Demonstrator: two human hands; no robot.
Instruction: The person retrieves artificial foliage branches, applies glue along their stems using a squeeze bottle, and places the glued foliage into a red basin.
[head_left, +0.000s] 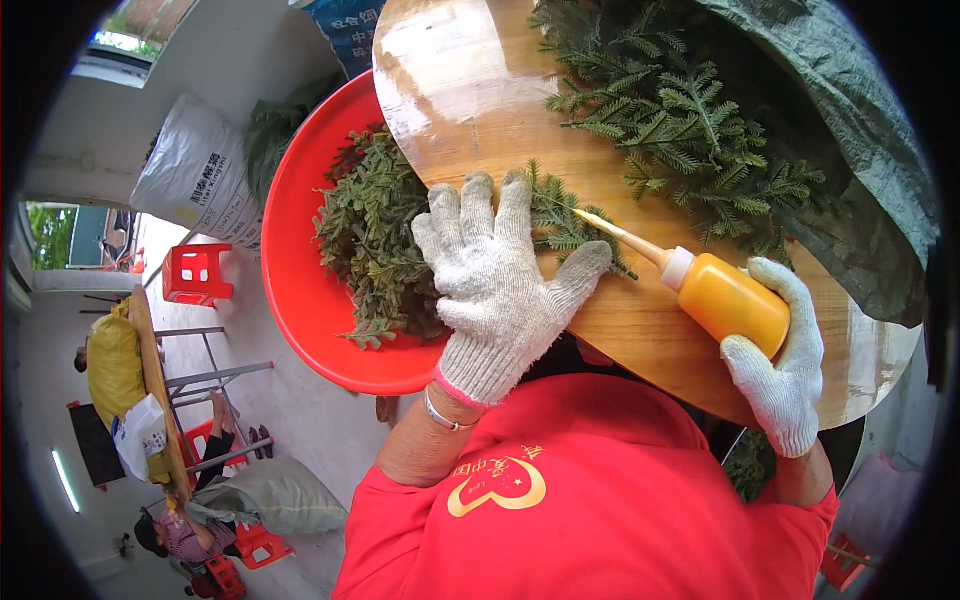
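My left hand [495,275], in a white knitted glove, lies flat with its fingers outstretched. Part of a small green fir-like sprig [560,225] shows from between its forefinger and thumb, on the round wooden table [470,120]. In my right hand [785,365], also gloved, is a squeeze bottle [735,300] of yellow liquid. Its long pale nozzle slants up and left, with the tip over the sprig; whether it touches cannot be made out. My fingers wrap the bottle near its base.
Left of the table, a red basin [285,265] holds cut sprigs [375,245]. Leafy branches [700,125] lie at the table's far right, beside a dark green sack [850,90]. A white sack [205,165] and red stool [197,275] stand left; another person [190,535] sits lower left.
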